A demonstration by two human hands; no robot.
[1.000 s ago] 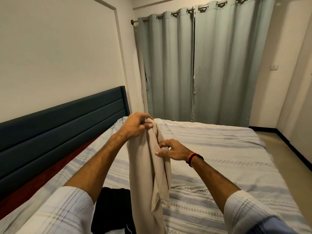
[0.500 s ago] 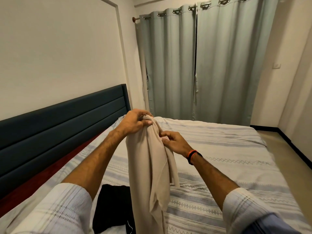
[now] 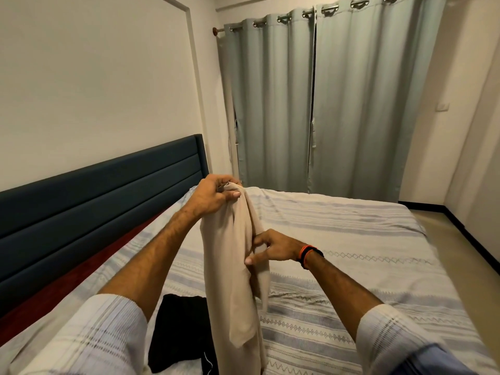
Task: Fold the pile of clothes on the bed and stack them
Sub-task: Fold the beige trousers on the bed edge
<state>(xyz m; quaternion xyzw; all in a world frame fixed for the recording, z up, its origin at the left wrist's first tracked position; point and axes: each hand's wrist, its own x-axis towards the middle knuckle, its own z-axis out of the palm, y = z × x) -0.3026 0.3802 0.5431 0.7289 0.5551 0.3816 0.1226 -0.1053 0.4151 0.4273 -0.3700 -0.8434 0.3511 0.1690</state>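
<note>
Up above the bed (image 3: 338, 226), the left hand (image 3: 213, 196) grips the bunched top end of a beige garment (image 3: 232, 266), fingers curled tight round the cloth, so the rest hangs straight down toward six o'clock past the frame's lower edge. Lower, at about four o'clock from that hand, the right hand (image 3: 273, 249) pinches a fold on the garment's right edge between thumb and fingers, an orange-and-black band (image 3: 308, 253) on its wrist. At seven o'clock from the hanging cloth a black garment (image 3: 178, 328) lies on the striped bedsheet, near the dark headboard (image 3: 94, 201).
</note>
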